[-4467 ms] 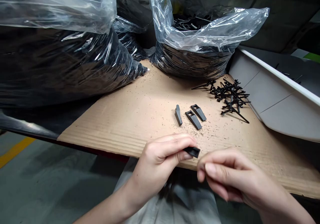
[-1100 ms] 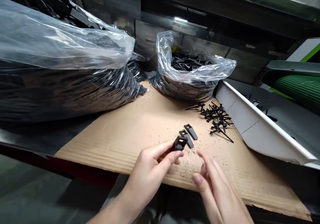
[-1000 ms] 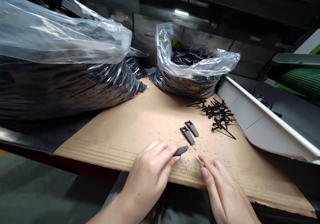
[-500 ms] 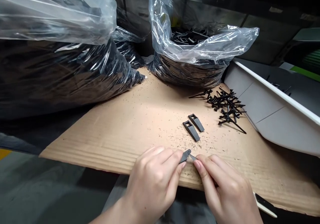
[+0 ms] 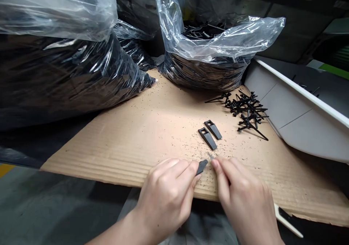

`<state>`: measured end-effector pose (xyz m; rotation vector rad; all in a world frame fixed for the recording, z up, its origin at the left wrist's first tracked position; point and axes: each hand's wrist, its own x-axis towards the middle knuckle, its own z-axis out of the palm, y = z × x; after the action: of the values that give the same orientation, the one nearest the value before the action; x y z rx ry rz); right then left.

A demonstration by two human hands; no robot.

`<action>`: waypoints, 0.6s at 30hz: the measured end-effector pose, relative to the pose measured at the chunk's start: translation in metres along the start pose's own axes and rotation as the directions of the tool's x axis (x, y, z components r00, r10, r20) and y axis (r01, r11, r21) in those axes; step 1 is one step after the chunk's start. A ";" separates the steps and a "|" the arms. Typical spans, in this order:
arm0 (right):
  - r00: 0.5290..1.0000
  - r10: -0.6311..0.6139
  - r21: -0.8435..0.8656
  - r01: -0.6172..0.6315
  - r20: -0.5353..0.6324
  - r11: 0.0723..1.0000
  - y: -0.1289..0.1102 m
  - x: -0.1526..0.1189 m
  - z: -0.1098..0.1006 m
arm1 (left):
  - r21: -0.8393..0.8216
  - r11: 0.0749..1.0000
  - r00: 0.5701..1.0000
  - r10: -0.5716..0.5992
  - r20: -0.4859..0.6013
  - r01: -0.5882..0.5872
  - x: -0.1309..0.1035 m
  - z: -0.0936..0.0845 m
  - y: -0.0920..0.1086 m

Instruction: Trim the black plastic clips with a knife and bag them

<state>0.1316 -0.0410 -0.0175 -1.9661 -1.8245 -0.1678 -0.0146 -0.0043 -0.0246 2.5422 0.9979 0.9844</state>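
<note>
My left hand is closed round a small dark plastic piece, whose rounded end sticks out past the fingertips. Just right of it, my right hand pinches a thin blade; its narrow tip shows beyond the thumb, a little apart from the piece. A pale handle with a black part shows beside the right wrist. Two black clips with square openings, a nearer one and a farther one, lie side by side on the cardboard beyond my hands.
The cardboard sheet carries scattered dark shavings. A pile of black branched parts lies at the right, against a grey tray. An open plastic bag of black parts stands behind; a large filled bag is at the left.
The blade tip has come off the dark piece and now points away beyond it. My right hand has risen slightly and turned. The whole view has shifted a little.
</note>
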 end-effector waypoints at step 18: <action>0.888 0.157 0.687 -0.438 0.433 0.580 0.003 0.000 -0.038 | -0.669 0.570 0.876 -0.259 0.406 0.478 0.013 -0.024 0.004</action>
<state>0.1421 -0.0563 0.0159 -1.6424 -1.3136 0.9711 -0.0215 0.0004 0.0014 1.6019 0.7639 0.6916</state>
